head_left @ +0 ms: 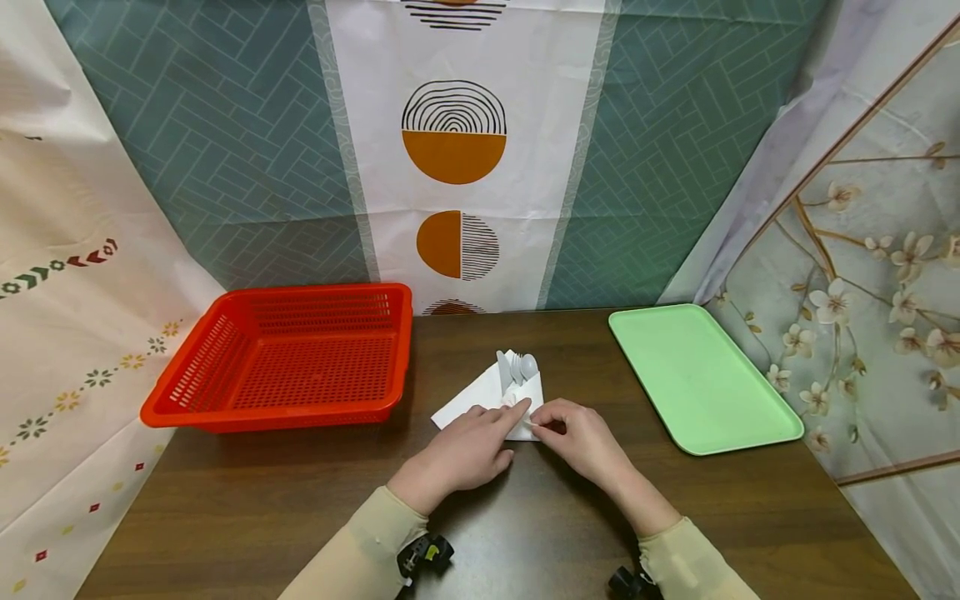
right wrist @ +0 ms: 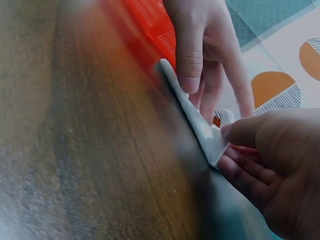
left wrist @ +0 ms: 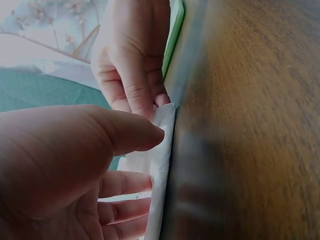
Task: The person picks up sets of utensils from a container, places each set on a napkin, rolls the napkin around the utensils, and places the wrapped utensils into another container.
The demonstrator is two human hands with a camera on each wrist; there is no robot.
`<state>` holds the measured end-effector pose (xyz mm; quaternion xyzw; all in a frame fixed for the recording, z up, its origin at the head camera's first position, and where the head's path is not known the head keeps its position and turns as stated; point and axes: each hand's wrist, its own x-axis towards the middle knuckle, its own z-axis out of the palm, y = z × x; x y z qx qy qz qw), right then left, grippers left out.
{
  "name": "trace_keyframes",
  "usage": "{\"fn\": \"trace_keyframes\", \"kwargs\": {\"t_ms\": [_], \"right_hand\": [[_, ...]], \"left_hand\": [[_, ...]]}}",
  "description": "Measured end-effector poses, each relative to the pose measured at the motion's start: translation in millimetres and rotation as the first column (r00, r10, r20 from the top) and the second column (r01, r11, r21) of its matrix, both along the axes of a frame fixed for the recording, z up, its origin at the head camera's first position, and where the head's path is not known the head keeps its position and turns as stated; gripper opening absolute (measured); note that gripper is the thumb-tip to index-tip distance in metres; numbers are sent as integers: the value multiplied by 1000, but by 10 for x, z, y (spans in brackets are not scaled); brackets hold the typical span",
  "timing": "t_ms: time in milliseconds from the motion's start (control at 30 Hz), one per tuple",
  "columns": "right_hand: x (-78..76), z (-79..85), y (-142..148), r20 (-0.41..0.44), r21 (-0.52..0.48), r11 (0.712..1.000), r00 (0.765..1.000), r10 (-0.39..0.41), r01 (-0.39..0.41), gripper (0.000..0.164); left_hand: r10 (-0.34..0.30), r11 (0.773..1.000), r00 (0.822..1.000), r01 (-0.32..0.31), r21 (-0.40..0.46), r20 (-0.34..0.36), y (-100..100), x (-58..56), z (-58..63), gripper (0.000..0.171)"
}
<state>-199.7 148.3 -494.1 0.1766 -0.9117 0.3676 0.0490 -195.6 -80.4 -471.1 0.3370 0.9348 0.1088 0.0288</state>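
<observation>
A folded white napkin [head_left: 471,402] lies on the brown table. Out of its upper end stick the tops of a white plastic knife [head_left: 502,367], fork [head_left: 516,368] and spoon [head_left: 528,367]; their lower parts are hidden. My left hand [head_left: 467,447] rests on the napkin from the left, index finger straight across it toward the right side. At the lower right edge, my right hand [head_left: 579,435] pinches a bit of the napkin between thumb and fingers. A raised white flap [right wrist: 226,119] shows by the right thumb in the right wrist view.
To the left stands a red plastic basket [head_left: 281,412] with slotted walls. A light green tray [head_left: 697,375] lies on the right side of the table [head_left: 540,533]. Patterned cloths [head_left: 247,133] hang behind and at both sides.
</observation>
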Motion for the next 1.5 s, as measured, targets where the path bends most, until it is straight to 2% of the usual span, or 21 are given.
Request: {"fn": "trace_keyframes", "kwargs": {"t_ms": [267, 533, 667, 800, 900, 1100, 1267, 1500], "right_hand": [[34, -24, -32, -45, 47, 999, 999, 18, -16, 8], [42, -50, -58, -108, 88, 995, 993, 46, -37, 10], [45, -48, -68, -145, 129, 990, 987, 72, -53, 9], [45, -40, -75, -150, 145, 988, 986, 79, -57, 0], [38, -34, -79, -144, 144, 988, 986, 84, -63, 7], [10, -29, -60, -133, 131, 988, 986, 96, -79, 3], [-31, -46, -40, -149, 109, 991, 984, 95, -80, 11], [-66, -49, -24, -135, 100, 993, 988, 75, -61, 10]], "left_hand": [[-10, 999, 998, 8, -40, -65, 3, 8, -8, 62], [-12, 1000, 993, 9, -25, -118, -24, 20, -10, 48], [5, 1000, 992, -6, -8, -125, -42, 33, -12, 48], [19, 1000, 992, -20, -14, -124, -46, 40, -17, 48], [15, 999, 990, -19, -28, -139, -35, 40, -22, 46], [1, 998, 987, -11, -62, -159, -11, 36, -63, 53], [-25, 999, 982, 15, -51, -185, -16, 36, -86, 49], [-28, 999, 985, 20, -51, -172, -3, 49, -77, 51]]}}
